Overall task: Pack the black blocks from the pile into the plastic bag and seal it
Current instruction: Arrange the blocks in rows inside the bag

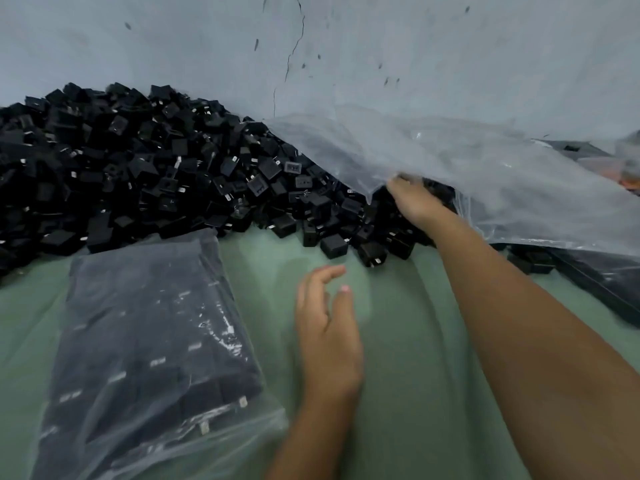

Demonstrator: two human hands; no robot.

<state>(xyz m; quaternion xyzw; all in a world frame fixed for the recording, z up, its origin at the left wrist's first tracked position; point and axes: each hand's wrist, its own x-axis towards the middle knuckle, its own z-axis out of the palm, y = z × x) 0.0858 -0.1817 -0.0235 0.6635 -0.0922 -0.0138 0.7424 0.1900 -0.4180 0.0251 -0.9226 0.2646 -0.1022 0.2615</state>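
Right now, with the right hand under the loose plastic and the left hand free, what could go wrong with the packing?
1. The right hand grips the edge of the thin plastic bag beside the pile of black blocks. The film might snag or tear on the blocks' metal prongs.
2. The left hand hovers open, not holding the bag's mouth, so blocks may spill onto the green cloth.
3. The filled bag lies close and could get bumped.

A pale blue-grey wall (415,57) fills the upper half, marked with dark scuffs and a thin crack (294,46) running down it. Below, a wrinkled pale green cloth (408,358) covers the surface. The light is soft and even.
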